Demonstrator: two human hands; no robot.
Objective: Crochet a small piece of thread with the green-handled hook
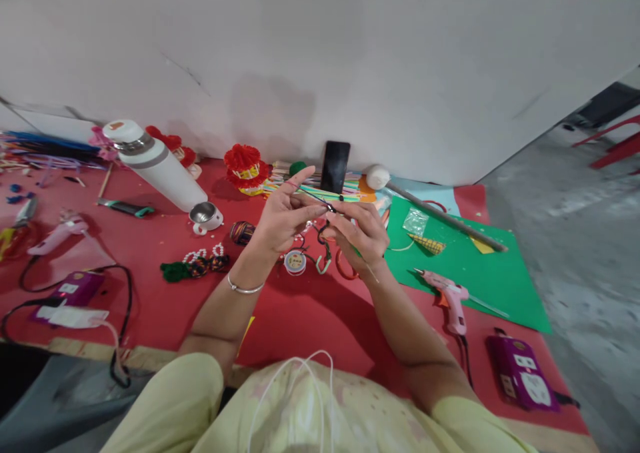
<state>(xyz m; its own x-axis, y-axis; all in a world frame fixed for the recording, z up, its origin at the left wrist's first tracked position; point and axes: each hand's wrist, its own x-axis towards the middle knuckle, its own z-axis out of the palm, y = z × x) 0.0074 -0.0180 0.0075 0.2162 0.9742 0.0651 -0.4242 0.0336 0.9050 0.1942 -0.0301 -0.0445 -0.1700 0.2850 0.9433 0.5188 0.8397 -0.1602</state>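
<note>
My left hand pinches a small piece of dark yarn work between thumb and fingertips, its index finger raised. A dark strand of yarn runs taut from that finger to the work. My right hand is closed around a slim crochet hook, whose tail end sticks out below the palm; the hook's tip is hidden at the fingertips. Both hands meet above the table. Below them lie a small round container and dark yarn strands. Left of my wrist sits a multicoloured yarn ball.
A white bottle and a metal-lined cup stand left. A phone leans against the white partition. Pink glue guns lie on both sides. A grey rod crosses the green sheet.
</note>
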